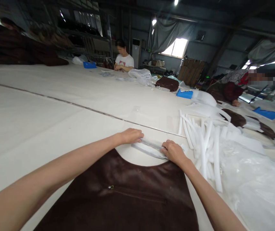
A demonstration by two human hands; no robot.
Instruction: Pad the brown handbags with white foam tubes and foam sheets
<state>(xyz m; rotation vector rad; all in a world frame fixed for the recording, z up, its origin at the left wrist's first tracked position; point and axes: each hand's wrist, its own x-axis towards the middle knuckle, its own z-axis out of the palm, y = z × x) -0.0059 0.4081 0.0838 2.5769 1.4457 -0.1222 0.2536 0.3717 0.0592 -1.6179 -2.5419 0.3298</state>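
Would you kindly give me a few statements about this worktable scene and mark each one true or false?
1. Both hands, left hand and right hand, grip a white plastic-wrapped strip. True.
2. The dark brown leather bag lies nearest the camera. True.
3. The pile of white foam tubes lies left of the hands. False: it lies right.
4. The blue trays are stacked on the bag. False: they sit farther along the cream table.

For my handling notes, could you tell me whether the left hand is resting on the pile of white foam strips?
No, the left hand grips the wrapped strap with the right hand; the foam strips lie apart.
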